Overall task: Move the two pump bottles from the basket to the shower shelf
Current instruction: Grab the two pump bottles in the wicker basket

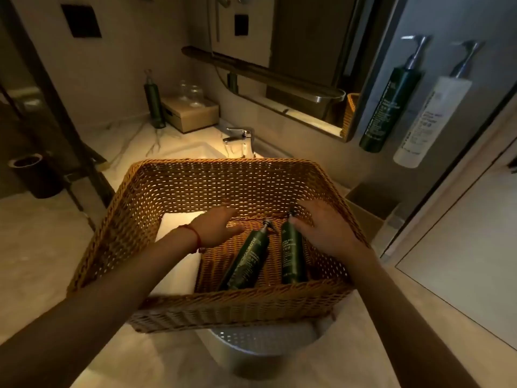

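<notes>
Two dark green pump bottles lie side by side in a brown wicker basket (179, 306): the left bottle (246, 261) slants, the right bottle (292, 256) lies straighter. My left hand (216, 226) hovers open just left of the left bottle's pump, fingers spread, holding nothing. My right hand (324, 228) reaches over the right bottle's pump end, fingers open, the thumb touching or nearly touching the pump. No shower shelf is clearly in view.
White folded cloth (176, 264) lies in the basket's left part. Beyond stand a sink with faucet (237, 137), a green bottle (154, 102), a box (190, 114). A green (389, 107) and a white (432, 121) dispenser hang at right.
</notes>
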Available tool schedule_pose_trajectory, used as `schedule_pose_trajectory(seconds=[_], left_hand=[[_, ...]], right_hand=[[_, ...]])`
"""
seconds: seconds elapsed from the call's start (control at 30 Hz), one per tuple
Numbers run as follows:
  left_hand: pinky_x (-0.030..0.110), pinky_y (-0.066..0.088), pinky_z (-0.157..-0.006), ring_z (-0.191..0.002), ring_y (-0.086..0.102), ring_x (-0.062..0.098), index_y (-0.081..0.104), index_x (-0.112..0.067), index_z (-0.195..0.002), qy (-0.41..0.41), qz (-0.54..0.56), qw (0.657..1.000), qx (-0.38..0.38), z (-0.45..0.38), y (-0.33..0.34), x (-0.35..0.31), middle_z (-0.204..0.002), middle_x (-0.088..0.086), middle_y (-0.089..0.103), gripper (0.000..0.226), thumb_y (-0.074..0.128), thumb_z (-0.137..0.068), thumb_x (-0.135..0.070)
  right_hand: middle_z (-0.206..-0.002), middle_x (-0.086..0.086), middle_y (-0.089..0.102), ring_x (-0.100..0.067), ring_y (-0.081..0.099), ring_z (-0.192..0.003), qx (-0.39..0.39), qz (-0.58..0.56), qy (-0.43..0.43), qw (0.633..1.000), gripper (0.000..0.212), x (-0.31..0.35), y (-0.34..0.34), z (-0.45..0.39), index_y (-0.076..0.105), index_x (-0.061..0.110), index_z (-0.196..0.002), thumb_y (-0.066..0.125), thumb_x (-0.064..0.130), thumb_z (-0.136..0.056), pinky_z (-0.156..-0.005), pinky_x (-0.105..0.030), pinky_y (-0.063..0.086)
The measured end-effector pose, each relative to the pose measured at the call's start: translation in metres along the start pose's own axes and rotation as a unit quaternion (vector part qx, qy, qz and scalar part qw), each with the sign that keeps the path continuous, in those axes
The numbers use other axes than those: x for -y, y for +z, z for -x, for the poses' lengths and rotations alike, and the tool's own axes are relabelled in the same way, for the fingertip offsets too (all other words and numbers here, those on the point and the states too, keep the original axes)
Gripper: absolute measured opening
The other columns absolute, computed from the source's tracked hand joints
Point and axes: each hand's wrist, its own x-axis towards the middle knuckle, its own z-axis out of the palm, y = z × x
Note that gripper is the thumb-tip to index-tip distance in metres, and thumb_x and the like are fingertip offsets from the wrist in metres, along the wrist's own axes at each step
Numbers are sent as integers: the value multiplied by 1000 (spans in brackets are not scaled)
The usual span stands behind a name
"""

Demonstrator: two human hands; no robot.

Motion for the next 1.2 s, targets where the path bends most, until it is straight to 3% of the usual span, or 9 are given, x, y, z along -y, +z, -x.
schedule_pose_trajectory(seconds=[0.1,0.2,0.33,0.53,0.7,0.87,1.0,1.2], left_hand=[[37,39,-99,-121,46,28,40,-7,-130,-46,67,993,82,-24,12,3,-138,15,45,55,48,-86,-40],[37,43,-89,-109,50,26,45,-4,-123,-122,107,977,138,-40,34,3,-129,17,51,61,56,-80,-44],[33,51,-84,-102,58,27,49,-6,-118,-192,146,950,198,-54,63,11,-116,15,60,69,68,-67,-48],[28,50,-70,-85,58,22,50,-6,-112,-204,191,946,166,-62,72,5,-103,14,62,59,71,-67,-39],[27,50,-59,-90,57,24,47,-2,-114,-207,253,932,157,-65,55,13,-101,12,55,63,72,-67,-34],[29,50,-57,-79,57,20,46,-1,-114,-198,299,924,133,-64,33,24,-84,6,55,58,69,-71,-33],[30,53,-59,-79,58,20,47,-2,-115,-193,301,925,132,-61,30,30,-94,9,57,59,69,-70,-34],[32,55,-65,-90,60,24,50,-3,-115,-195,307,922,132,-59,29,39,-106,14,59,60,70,-68,-36]], right_hand=[[-148,-6,33,-22,29,-135,37,-15,8,999,56,0,-1,-7,31,21,-138,45,44,-89,-109,-40,26],[-148,-6,33,-22,31,-134,83,-30,12,996,56,-3,-2,-8,32,22,-138,47,42,-88,-109,-41,26],[-146,-6,36,-21,34,-131,89,-52,12,995,55,-8,-1,-10,34,23,-137,49,42,-87,-107,-42,30],[-144,-7,39,-21,38,-129,105,-70,20,992,55,-11,3,-17,37,20,-136,51,38,-87,-106,-42,33],[-136,-10,47,-21,45,-120,129,-75,35,988,48,-8,2,-32,43,18,-131,52,35,-87,-95,-34,38],[-129,-15,52,-26,50,-115,199,-7,105,974,43,-10,15,-71,50,8,-122,50,34,-88,-93,-36,40],[-123,-20,55,-23,51,-94,227,14,187,956,38,-23,37,-95,53,0,-113,53,29,-87,-87,-33,43],[-133,-21,46,-38,50,-117,218,-61,306,925,58,-33,60,-102,38,3,-127,65,24,-80,-93,-48,48]])
